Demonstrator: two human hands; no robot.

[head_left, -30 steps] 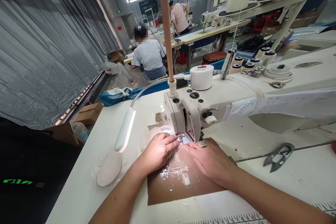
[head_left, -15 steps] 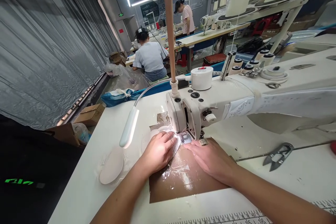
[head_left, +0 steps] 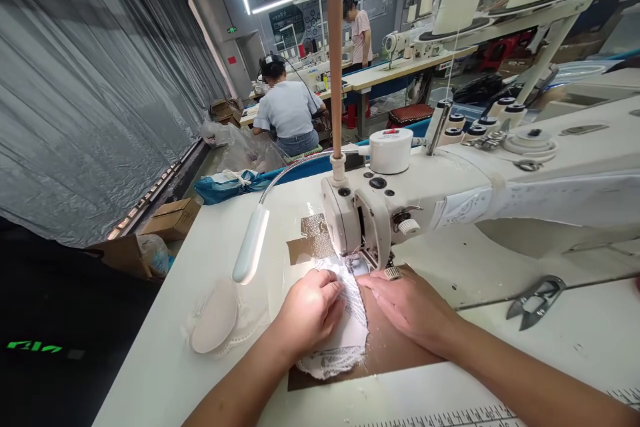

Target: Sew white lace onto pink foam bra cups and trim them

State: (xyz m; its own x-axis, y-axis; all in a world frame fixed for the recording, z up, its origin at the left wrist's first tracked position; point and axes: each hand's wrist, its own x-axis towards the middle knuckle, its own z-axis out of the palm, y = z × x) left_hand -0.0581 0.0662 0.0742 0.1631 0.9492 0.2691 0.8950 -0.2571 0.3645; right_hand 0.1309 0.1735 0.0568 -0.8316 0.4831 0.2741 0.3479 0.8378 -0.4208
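Note:
A white lace piece (head_left: 353, 323) with a smooth pale panel lies on brown, tape-covered board (head_left: 395, 353), its upper end at the sewing machine's (head_left: 345, 220) presser foot. My left hand (head_left: 313, 303) rests on the lace piece with its fingers bent together, gripping it; the thumb is hidden. To the right of the foot, my right hand (head_left: 410, 303) lies low on the board, forefinger stretched out with its tip at the lace edge. Nothing shows in its fingers. The needle area is partly covered by the machine head.
A lamp (head_left: 251, 243) on a bendy neck hangs left of the machine. Beyond it lies a pale moulded cup (head_left: 215, 317) with lace. Thread snips (head_left: 536, 301) lie at right, a ruler strip (head_left: 450, 415) along the front edge. Two people work at machines behind.
The lace piece now extends toward me over the board, its lower end in view. My left hand has shifted slightly toward me; the right has barely moved. The view has shifted slightly.

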